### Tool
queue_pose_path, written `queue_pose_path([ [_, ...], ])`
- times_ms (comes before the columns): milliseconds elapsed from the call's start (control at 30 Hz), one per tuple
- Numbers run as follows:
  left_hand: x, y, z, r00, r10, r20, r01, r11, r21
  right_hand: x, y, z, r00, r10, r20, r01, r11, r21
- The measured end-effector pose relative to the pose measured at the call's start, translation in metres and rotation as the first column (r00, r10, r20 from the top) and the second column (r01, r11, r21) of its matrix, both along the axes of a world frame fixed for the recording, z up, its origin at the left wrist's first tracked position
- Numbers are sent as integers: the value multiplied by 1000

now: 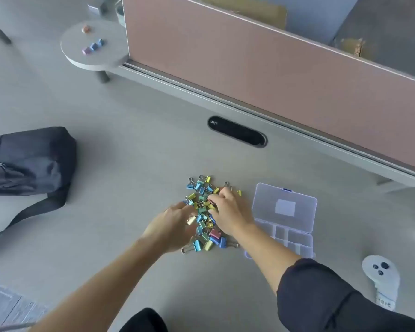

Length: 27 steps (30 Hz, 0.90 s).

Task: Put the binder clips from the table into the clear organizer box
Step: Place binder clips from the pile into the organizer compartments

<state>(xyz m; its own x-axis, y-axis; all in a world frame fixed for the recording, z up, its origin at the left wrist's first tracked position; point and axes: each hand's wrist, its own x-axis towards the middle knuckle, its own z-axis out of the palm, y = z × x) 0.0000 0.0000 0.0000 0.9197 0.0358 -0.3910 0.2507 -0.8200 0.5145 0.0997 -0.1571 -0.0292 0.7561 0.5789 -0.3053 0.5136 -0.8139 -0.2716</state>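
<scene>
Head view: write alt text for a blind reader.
A left hand and right hand reach into a pile of colourful binder clips on a table. An open clear organizer box lies right of it; a dark bag sits far left.

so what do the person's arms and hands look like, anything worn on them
Left hand and right hand are bare, no gloves, rings or watch visible. The left forearm is uncovered; the right arm wears a dark sleeve ending near the elbow.

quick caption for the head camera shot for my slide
Left hand and right hand reach into a pile of coloured binder clips beside the open clear organizer box on a grey table.
</scene>
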Motion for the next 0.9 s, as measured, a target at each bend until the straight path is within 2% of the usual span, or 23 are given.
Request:
queue_pose_path([
  [100, 9, -5, -11, 1000, 16, 10, -16, 999, 52, 3, 6, -3, 998, 27, 55, -29, 999, 39],
  [300, 15, -8, -20, 1000, 28, 10, -29, 997, 75, 8, 7, -9, 1000, 17, -2, -17, 999, 51],
  [467, 18, -8, -21, 999, 37, 19, -39, 996, 84, 8, 3, -9, 997, 69, -21, -68, 996, 52],
  [667, 15, -4, -17, 998, 40, 47, -44, 996, 81, 10, 0, -1, 982, 187, -39, -189, 980, -58],
  [900, 6, 1, -15, 996, 68, 63, -71, 996, 46, 26, 8, 5, 977, 212, -21, -213, 969, -123],
])
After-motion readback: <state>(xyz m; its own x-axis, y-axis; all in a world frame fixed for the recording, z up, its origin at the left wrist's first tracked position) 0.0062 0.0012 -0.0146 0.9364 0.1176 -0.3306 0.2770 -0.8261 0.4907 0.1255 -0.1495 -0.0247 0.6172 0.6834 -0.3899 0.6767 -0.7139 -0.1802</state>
